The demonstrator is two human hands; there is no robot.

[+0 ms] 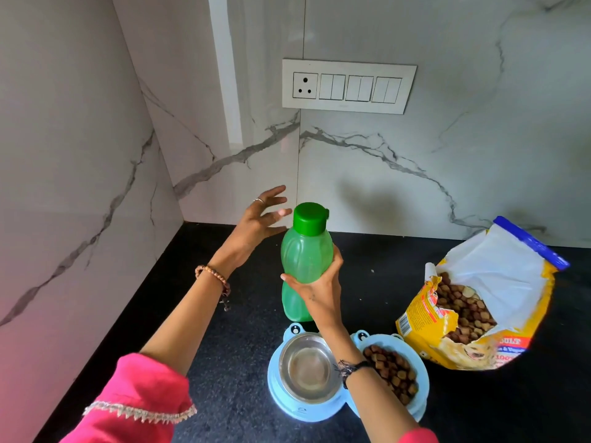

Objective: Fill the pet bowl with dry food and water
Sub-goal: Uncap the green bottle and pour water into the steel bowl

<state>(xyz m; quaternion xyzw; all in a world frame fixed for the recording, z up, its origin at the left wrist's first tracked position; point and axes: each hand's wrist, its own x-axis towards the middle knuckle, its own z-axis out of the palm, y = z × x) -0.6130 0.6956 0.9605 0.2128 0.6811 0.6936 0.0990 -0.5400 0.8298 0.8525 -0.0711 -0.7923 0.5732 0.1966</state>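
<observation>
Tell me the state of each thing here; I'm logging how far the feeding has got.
Green bottle: upright, cap on.
Right hand: gripping the bottle's middle.
Left hand: open, beside the cap.
Steel bowl: no food in it.
Kibble bowl: filled with dry food.
Food bag: torn open, kibble showing.

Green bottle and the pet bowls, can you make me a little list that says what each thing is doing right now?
bottle: green bottle, upright, green cap on
right hand: right hand grips the bottle's middle
left hand: left hand open, fingers spread beside the cap, not clearly touching
water side: steel bowl looks dry
food side: kibble already in the blue pet bowl
food bag: food bag open on the dark counter, right of the bowls
left to do: water
</observation>
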